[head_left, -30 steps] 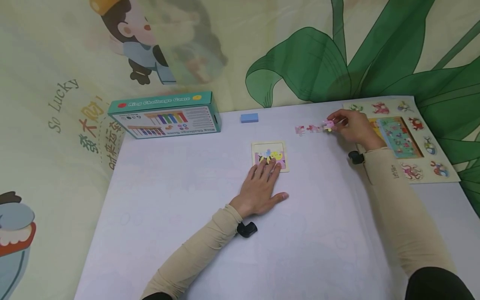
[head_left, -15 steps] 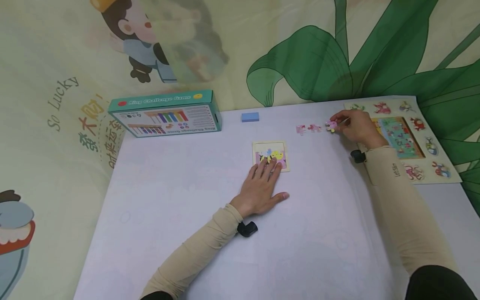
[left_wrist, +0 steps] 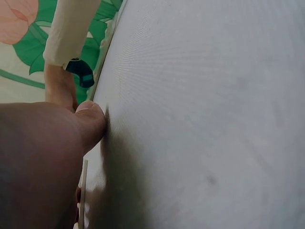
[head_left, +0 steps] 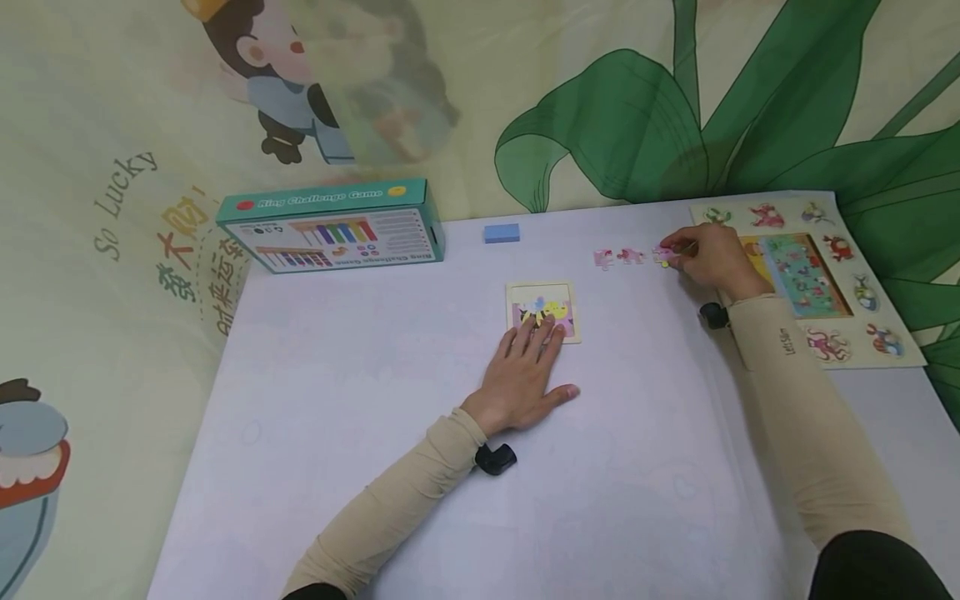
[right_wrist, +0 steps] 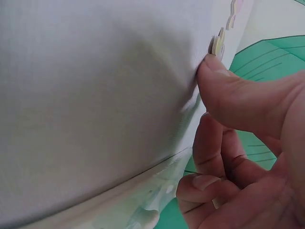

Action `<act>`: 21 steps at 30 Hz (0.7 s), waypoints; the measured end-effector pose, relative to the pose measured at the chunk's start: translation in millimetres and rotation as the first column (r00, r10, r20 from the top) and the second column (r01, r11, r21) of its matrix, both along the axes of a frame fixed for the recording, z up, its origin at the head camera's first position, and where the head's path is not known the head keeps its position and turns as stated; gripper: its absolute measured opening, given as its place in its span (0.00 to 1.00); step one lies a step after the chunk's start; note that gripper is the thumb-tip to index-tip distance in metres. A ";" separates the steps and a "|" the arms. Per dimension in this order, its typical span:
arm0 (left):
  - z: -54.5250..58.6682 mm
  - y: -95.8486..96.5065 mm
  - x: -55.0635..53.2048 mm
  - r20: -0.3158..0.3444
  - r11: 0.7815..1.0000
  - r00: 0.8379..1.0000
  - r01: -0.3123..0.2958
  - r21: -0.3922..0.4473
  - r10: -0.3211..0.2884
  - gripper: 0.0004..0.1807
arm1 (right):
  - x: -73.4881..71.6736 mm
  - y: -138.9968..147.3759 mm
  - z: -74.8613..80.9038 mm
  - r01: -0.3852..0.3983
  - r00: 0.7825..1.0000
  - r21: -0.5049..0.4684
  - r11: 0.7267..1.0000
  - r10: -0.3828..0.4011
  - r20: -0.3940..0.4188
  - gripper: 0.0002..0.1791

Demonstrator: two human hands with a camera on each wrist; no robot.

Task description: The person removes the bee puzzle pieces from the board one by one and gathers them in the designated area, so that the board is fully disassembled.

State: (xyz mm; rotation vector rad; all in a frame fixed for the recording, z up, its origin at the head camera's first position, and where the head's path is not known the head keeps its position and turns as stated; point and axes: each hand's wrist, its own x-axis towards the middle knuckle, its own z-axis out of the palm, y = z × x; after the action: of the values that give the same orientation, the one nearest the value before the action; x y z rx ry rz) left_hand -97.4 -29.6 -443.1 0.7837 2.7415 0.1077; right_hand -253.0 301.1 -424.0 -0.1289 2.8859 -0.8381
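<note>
My left hand (head_left: 517, 379) lies flat with spread fingers, its fingertips on the lower part of a small puzzle board (head_left: 538, 292) showing a yellow and purple picture. Part of that picture is covered by the fingers. Farther right, my right hand (head_left: 711, 258) pinches a pink puzzle piece (head_left: 662, 255) at the tabletop, thumb against its edge in the right wrist view. Two more pink pieces, a left one (head_left: 603, 259) and a middle one (head_left: 630, 257), lie in a row beside it. In the left wrist view the board's edge (left_wrist: 83, 191) shows below my thumb.
A Ring Challenge Game box (head_left: 330, 229) stands at the back left. Near the back edge lies a blue block (head_left: 502, 233). A large sea-animal board (head_left: 862, 258) sits at the right, partly under my right forearm. A printed cloth (head_left: 600, 125) hangs behind the white table (head_left: 337, 375).
My right hand has set the pink puzzle piece lower, in line with the other two, moving slightly right with it. The left hand has stayed on the puzzle board.
</note>
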 end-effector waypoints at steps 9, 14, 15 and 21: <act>0.8 -2.0 2.2 -0.004 1.000 1.000 -0.005 0.025 0.005 0.47 | -0.3 0.8 3.0 -0.025 1.000 0.009 1.000 0.025 -0.019 0.17; 0.4 -1.8 4.0 -0.024 0.999 1.000 -0.004 0.042 0.005 0.45 | 1.2 0.1 3.5 -0.014 1.000 -0.004 1.000 0.014 -0.002 0.18; 0.5 -1.6 4.1 -0.028 0.999 1.000 -0.004 0.041 0.005 0.45 | 1.6 -0.3 3.8 -0.014 1.000 -0.009 1.000 0.014 0.001 0.18; 1.8 -1.6 4.0 -0.028 0.999 1.000 -0.005 0.031 0.006 0.46 | 3.5 -5.2 8.5 -0.034 0.999 -0.039 0.999 0.034 0.001 0.17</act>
State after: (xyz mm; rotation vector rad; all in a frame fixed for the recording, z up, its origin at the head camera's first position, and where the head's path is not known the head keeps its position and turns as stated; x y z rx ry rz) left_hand -93.4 -31.3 -441.3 0.7922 2.7750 0.1421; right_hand -249.5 295.9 -415.5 -0.1805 2.8582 -0.8884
